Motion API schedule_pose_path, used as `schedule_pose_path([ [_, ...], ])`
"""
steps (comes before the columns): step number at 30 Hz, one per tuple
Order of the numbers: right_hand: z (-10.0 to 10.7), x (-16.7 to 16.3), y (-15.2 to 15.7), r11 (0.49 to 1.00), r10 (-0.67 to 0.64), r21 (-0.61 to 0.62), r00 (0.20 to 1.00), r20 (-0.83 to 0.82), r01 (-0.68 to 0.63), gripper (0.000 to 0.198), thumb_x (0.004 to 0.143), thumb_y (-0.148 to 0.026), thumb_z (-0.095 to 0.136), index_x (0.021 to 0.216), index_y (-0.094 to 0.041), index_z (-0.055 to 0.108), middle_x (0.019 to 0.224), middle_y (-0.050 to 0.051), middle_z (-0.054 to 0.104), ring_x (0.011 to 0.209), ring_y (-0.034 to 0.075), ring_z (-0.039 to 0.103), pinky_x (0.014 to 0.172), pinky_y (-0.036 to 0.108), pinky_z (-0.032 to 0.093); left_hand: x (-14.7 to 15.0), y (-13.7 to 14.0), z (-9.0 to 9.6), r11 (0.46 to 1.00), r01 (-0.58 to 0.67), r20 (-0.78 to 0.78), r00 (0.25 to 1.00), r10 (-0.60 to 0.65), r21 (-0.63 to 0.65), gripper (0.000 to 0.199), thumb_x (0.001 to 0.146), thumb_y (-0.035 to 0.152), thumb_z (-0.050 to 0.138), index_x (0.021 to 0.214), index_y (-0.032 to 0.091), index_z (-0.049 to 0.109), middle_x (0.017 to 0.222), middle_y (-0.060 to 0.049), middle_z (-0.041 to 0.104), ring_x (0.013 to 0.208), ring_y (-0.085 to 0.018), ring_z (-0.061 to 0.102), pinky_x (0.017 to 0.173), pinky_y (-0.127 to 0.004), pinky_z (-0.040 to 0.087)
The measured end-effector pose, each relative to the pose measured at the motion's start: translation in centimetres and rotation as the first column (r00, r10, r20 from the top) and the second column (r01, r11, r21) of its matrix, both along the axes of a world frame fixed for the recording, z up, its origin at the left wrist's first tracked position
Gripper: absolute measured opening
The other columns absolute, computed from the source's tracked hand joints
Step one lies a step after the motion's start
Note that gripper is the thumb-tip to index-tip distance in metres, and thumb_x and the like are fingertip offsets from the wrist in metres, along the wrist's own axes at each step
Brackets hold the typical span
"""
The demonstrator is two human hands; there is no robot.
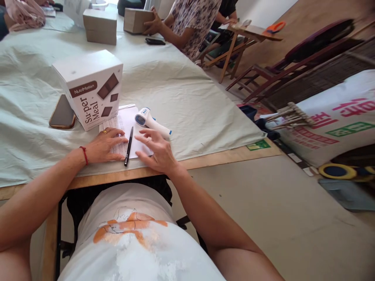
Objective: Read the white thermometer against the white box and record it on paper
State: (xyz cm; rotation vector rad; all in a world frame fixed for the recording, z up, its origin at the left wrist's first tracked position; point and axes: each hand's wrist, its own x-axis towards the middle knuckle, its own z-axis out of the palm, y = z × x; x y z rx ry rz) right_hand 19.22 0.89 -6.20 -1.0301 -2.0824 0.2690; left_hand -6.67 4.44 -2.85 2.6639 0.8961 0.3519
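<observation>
A black pen (129, 147) lies across white paper (133, 117) near the table's front edge. To its left, my left hand (107, 146) rests with fingers extended over a printed sheet (118, 146). On the other side, my right hand (156, 151) is over the paper, its fingers apart and nothing held in them. Just beyond that hand lies a white and blue infrared thermometer (150, 120). Behind the paper stands a white "NutriMotion Su-per Meal" box (90, 88), with a smartphone (62, 112) lying beside it on the left.
A pale cloth (199, 121) covers the table. At the far side, a brown box (100, 26) stands, and another person's hands hold a second box (137, 21) near a dark phone (155, 41). Chairs (281, 66) and a white sack (331, 117) occupy the right.
</observation>
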Motion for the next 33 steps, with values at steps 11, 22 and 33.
schedule_pose_path([
  [11,0.5,-0.6,-0.1,0.991,0.128,0.021,0.973,0.191,-0.134,0.025,0.08,-0.041,0.078,0.1,-0.026,0.074,0.128,0.012,0.069,0.099,0.026,0.065,0.097,0.046,0.054,0.2,-0.8,0.2,0.993,-0.009,0.044,0.999,0.004,0.114,0.045,0.099,0.054,0.06,0.129,0.022,0.071,0.134,-0.017,0.063,0.122,-0.036,0.06,0.106,-0.056,0.05],
  [22,0.5,-0.6,0.0,0.994,0.101,0.023,0.987,0.125,-0.105,0.005,0.087,-0.03,0.07,0.09,-0.026,0.072,0.123,0.01,0.073,0.115,0.029,0.064,0.101,0.049,0.054,-5.8,3.0,1.7,0.674,-0.737,0.664,0.527,0.531,0.047,0.1,0.083,0.073,0.072,0.156,0.025,0.024,0.154,-0.012,0.044,0.151,-0.04,0.034,0.112,-0.064,0.041],
  [33,0.2,-0.8,0.5,0.999,0.011,0.032,0.994,0.113,-0.015,0.015,0.083,-0.037,0.082,0.088,-0.025,0.073,0.12,0.011,0.075,0.111,0.03,0.069,0.099,0.05,0.057,-5.6,2.0,3.5,0.805,-0.511,0.72,0.432,0.543,-0.301,0.066,0.071,0.057,0.09,0.119,0.026,0.056,0.118,-0.005,0.073,0.111,-0.033,0.071,0.09,-0.051,0.062],
])
